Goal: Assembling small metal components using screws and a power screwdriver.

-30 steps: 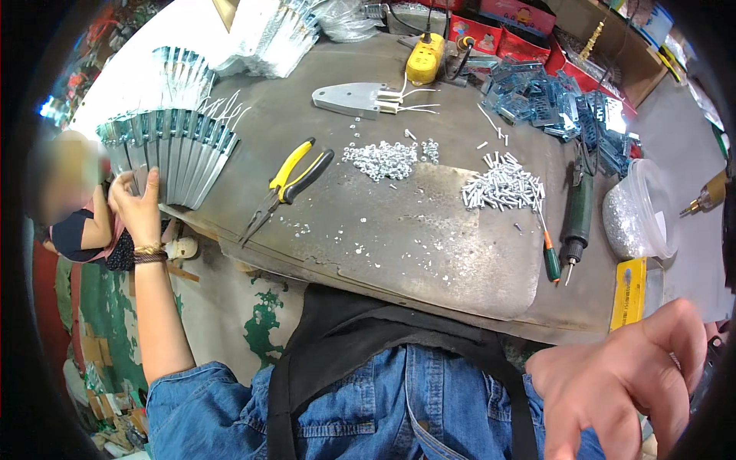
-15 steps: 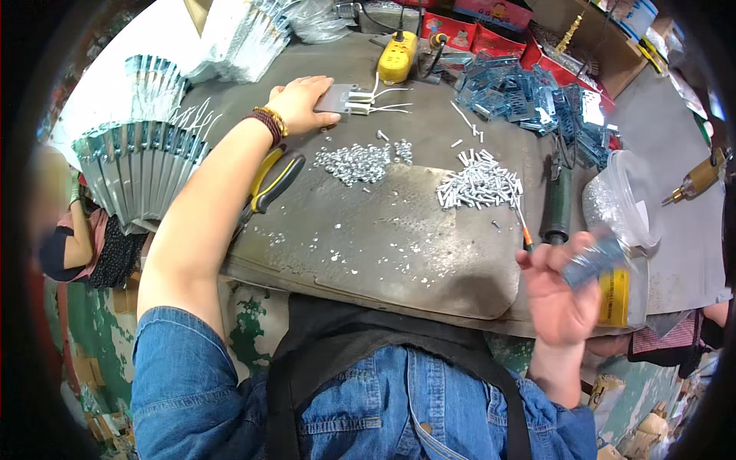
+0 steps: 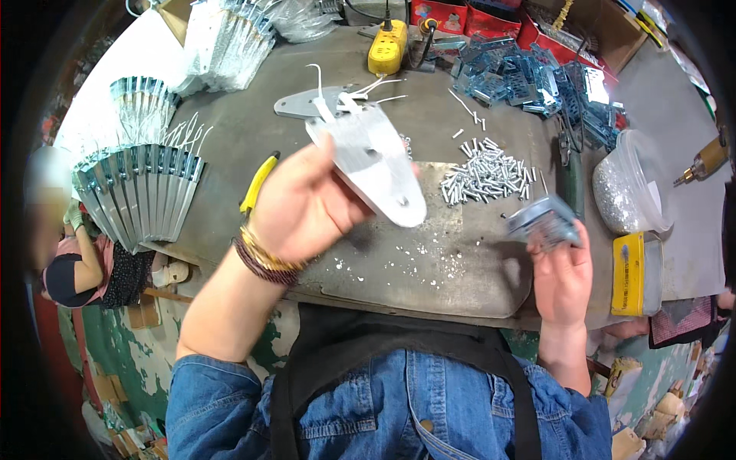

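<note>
Clear plastic tub (image 3: 650, 172) on R side of the surface (image 3: 222, 115), tipped, w/ lots of tiny shiny metal bits inside. Just below it, yellow-and-clear box (image 3: 629, 276); contents can't tell. At back, red box (image 3: 533, 34) w/ small metal pcs in it. Loose pile of screws (image 3: 487, 172) mid-surface, not in any container. L hand (image 3: 303, 207) grips silver plate (image 3: 376, 165) w/ white leads, up in front of the pile's L side. R hand (image 3: 563, 272) holds blue-grey bracket (image 3: 543, 218), blurred, btwn screws & yellow-and-clear box.
</note>
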